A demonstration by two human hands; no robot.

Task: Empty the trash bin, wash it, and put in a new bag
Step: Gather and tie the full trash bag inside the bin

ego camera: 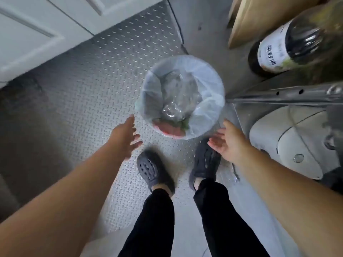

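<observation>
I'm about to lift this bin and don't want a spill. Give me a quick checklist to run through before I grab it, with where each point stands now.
1. Both hands free: ok. The left hand and right hand are open and hold nothing.
2. Hands on either side of the trash bin: ok, though neither touches it yet.
3. Bag folded over the rim: ok on the visible rim.
4. Trash below the rim: ok, nothing sticks out.
5. Feet clear of the bin: ok, the slippers stand just short of it.
6. Bag free of leaks: cannot tell.
</observation>
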